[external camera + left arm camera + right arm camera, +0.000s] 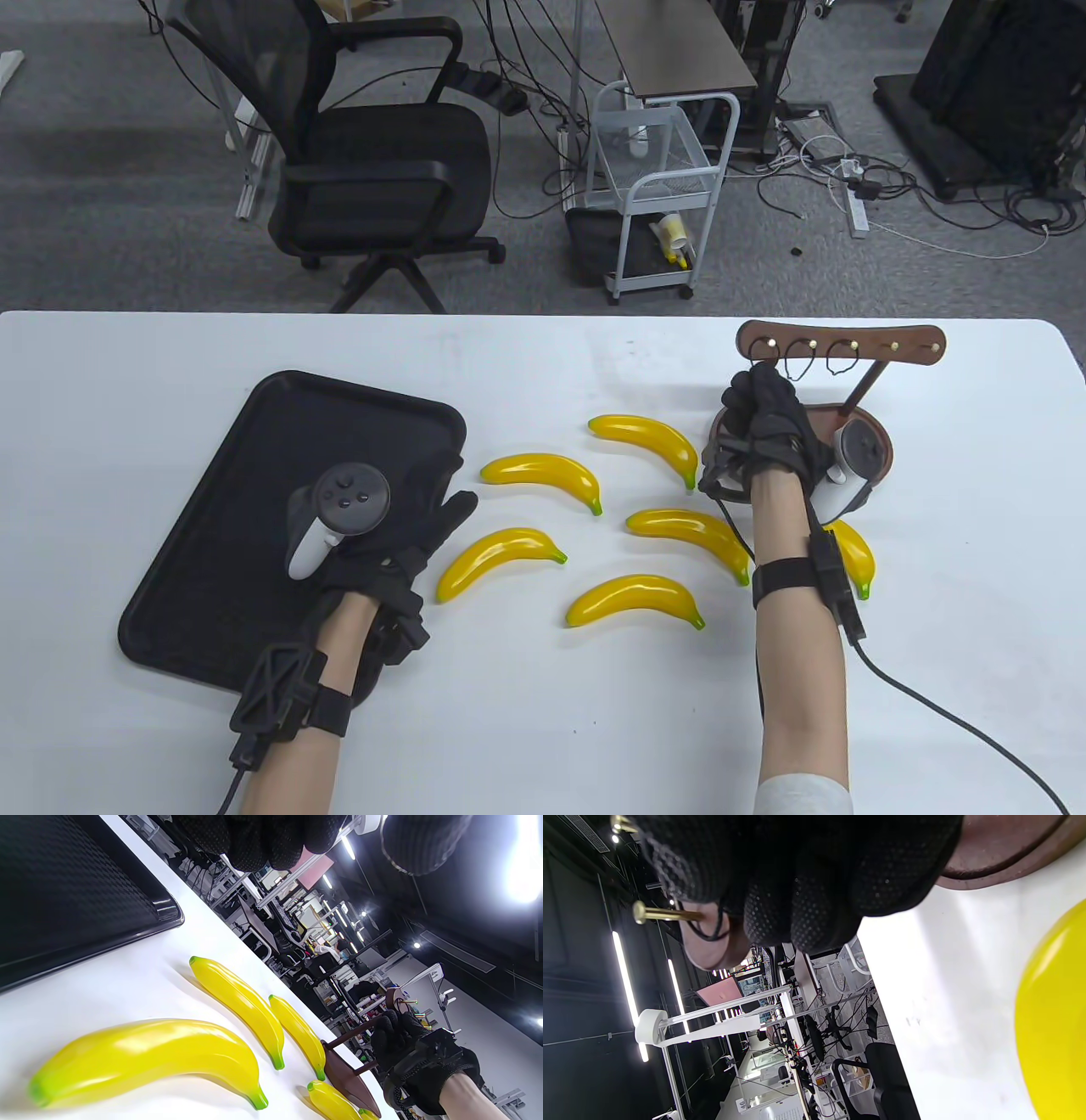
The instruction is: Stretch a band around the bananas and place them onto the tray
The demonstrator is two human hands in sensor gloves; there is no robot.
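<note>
Several yellow bananas (543, 475) lie loose on the white table between the black tray (221, 509) and a wooden peg rack (882, 344). One banana (855, 556) is half hidden by my right wrist. My left hand (437, 522) rests flat on the tray's right edge with straight fingers, holding nothing. The nearest banana (148, 1056) lies just beyond it. My right hand (751, 392) is raised at the rack's left end. Its fingers (806, 899) curl around a black band (710, 931) hanging from a brass peg (653, 914). Two more bands (797, 361) hang on pegs further right.
The rack's round wooden base (878, 437) sits under my right hand. A black cable (933, 705) runs from my right wrist across the table's near right corner. An office chair (382, 161) and a white cart (653, 195) stand beyond the far edge.
</note>
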